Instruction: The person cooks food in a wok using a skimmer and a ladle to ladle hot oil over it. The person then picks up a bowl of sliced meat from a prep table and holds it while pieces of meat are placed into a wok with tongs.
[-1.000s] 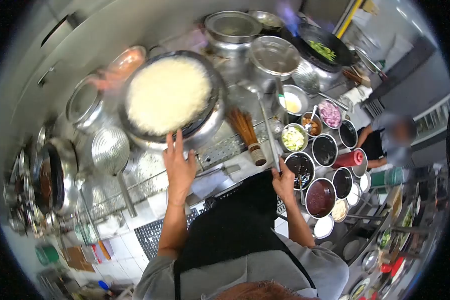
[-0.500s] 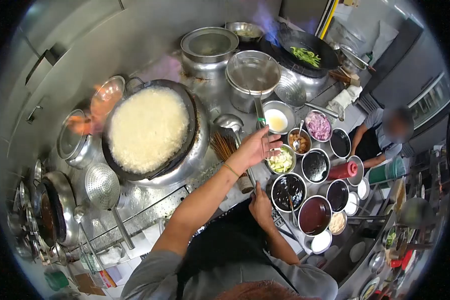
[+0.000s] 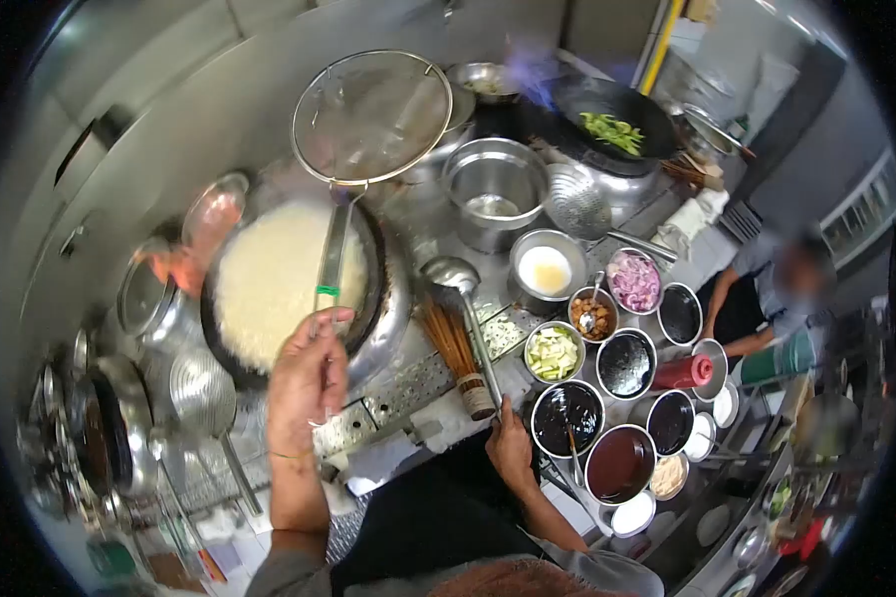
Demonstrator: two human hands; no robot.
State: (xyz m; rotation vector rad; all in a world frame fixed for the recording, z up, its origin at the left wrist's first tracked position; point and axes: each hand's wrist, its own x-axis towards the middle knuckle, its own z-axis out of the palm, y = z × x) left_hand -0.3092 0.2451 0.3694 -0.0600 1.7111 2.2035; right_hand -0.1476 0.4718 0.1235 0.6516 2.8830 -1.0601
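My left hand (image 3: 311,373) is closed around the handle of a large round fine-mesh strainer (image 3: 373,117). The strainer is raised, its mesh beyond the far side of the wok and its handle crossing above the wok's right part. Below the handle sits the wok (image 3: 373,239), full of pale, bubbling, foamy liquid (image 3: 269,274). My right hand (image 3: 511,446) grips the handle end of a ladle (image 3: 451,273), whose bowl rests on the steel counter right of the wok. A bamboo wok brush (image 3: 450,343) lies beside the ladle handle.
A steel pot (image 3: 495,184) stands behind a bowl of pale liquid (image 3: 545,271). Several containers of sauces and cut food fill the right side. Flames rise by the wok's left edge and near a back wok (image 3: 612,124) with green vegetables. A co-worker (image 3: 767,289) stands at right.
My left hand has taken the strainer off the steel pot and carried it left, over the wok. My right hand still holds the ladle, nearly in place.
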